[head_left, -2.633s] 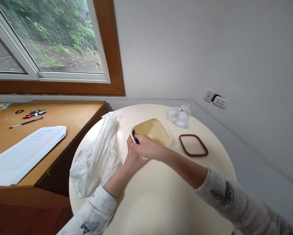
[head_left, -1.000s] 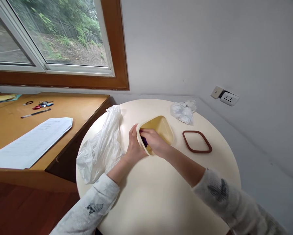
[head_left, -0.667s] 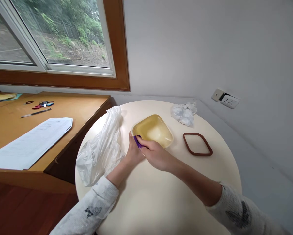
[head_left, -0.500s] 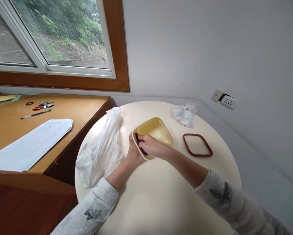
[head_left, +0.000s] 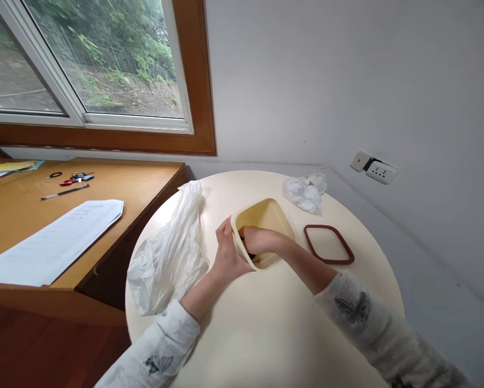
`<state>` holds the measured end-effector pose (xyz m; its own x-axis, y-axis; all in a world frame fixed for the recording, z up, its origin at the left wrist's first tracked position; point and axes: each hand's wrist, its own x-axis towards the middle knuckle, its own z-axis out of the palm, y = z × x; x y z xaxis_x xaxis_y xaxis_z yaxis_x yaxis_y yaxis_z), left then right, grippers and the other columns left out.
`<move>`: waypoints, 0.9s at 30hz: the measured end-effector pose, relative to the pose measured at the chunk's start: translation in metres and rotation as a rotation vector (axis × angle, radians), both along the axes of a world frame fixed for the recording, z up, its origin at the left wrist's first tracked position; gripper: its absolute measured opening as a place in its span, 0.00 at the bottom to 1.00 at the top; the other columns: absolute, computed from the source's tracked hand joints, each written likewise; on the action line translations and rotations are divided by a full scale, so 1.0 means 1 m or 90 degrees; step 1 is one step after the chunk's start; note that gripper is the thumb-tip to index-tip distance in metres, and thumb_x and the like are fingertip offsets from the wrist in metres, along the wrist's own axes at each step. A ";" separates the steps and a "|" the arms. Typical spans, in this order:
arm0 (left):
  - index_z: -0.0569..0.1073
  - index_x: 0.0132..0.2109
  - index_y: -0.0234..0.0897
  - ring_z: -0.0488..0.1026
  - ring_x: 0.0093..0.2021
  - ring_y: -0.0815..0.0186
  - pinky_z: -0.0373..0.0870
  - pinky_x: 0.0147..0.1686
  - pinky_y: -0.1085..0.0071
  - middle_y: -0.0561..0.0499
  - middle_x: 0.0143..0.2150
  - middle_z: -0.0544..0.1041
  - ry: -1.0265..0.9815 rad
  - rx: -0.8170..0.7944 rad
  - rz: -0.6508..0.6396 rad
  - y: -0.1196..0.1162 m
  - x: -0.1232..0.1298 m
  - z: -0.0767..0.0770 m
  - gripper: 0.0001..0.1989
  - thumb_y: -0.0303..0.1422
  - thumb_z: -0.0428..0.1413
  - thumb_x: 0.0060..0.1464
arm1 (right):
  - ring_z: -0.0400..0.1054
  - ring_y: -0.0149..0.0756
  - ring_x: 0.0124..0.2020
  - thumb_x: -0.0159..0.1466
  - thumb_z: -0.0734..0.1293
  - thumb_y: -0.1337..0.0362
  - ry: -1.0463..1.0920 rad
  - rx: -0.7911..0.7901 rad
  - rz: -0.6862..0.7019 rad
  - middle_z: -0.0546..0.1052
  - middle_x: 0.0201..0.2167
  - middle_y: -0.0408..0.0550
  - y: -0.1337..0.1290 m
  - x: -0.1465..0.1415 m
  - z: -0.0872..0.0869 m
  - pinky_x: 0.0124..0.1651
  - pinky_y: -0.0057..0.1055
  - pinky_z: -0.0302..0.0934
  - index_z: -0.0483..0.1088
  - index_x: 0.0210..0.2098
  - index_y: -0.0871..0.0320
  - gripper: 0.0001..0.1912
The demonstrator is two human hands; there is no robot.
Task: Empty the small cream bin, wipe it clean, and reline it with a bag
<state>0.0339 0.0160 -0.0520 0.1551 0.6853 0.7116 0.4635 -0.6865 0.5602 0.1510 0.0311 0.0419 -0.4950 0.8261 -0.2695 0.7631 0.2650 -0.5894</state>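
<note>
A pale yellow square-mouthed container stands tilted on the round cream table. My left hand grips its left side, fingers wrapped round the outer wall. Reaching inside is my right hand, its fingers curled low against the left inner wall. A small dark thing shows beside those fingers; most of it is hidden by the hand and the rim. To the right of the container lies a brown rounded-square ring.
A crumpled clear plastic bag lies on the table's left, and a smaller bag at the back right. On the wooden desk at left are papers, a pen and keys.
The container has shifted slightly right and its opening is tilted differently. My right hand has gone deeper inside, and the purple thing seen earlier is now mostly hidden. My left hand moved with the container.
</note>
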 end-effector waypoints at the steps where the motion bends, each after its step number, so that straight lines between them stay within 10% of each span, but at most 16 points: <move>1: 0.44 0.61 0.40 0.51 0.58 0.44 0.64 0.50 0.50 0.38 0.56 0.50 -0.009 -0.003 0.003 0.000 0.000 0.000 0.58 0.40 0.66 0.23 | 0.59 0.30 0.21 0.48 0.64 0.70 -0.008 -0.028 0.001 0.65 0.18 0.41 -0.004 0.003 0.004 0.25 0.28 0.53 0.62 0.20 0.59 0.04; 7: 0.46 0.60 0.42 0.53 0.56 0.47 0.59 0.53 0.50 0.40 0.55 0.53 -0.011 0.013 0.007 0.001 -0.003 0.004 0.56 0.41 0.65 0.24 | 0.56 0.27 0.21 0.51 0.57 0.68 0.093 -0.075 0.045 0.65 0.20 0.40 -0.015 0.023 0.022 0.23 0.25 0.50 0.63 0.22 0.58 0.05; 13: 0.44 0.61 0.40 0.52 0.57 0.46 0.57 0.54 0.48 0.39 0.56 0.53 -0.009 0.026 -0.005 0.002 -0.008 0.006 0.57 0.41 0.66 0.25 | 0.63 0.30 0.28 0.50 0.59 0.70 0.578 -0.239 -0.136 0.71 0.26 0.45 -0.015 0.045 0.020 0.32 0.26 0.58 0.70 0.31 0.62 0.11; 18: 0.41 0.62 0.40 0.51 0.58 0.44 0.57 0.54 0.47 0.38 0.57 0.52 -0.004 0.008 -0.020 0.004 -0.011 0.004 0.59 0.41 0.66 0.25 | 0.68 0.35 0.37 0.53 0.58 0.69 0.861 0.012 -0.284 0.74 0.34 0.49 -0.012 0.050 0.024 0.38 0.32 0.63 0.69 0.39 0.61 0.16; 21: 0.42 0.62 0.42 0.52 0.59 0.45 0.56 0.56 0.48 0.39 0.57 0.52 -0.019 -0.007 -0.026 0.003 -0.010 0.005 0.58 0.40 0.66 0.25 | 0.67 0.37 0.43 0.58 0.55 0.69 0.745 0.304 -0.295 0.73 0.41 0.48 -0.016 0.038 0.030 0.45 0.35 0.62 0.68 0.46 0.59 0.18; 27: 0.34 0.62 0.44 0.51 0.60 0.43 0.58 0.54 0.44 0.38 0.61 0.49 0.004 -0.054 -0.011 0.002 -0.012 0.006 0.61 0.39 0.66 0.27 | 0.52 0.37 0.60 0.61 0.51 0.74 0.147 0.538 0.117 0.65 0.55 0.50 -0.020 0.001 0.023 0.62 0.44 0.44 0.62 0.54 0.59 0.23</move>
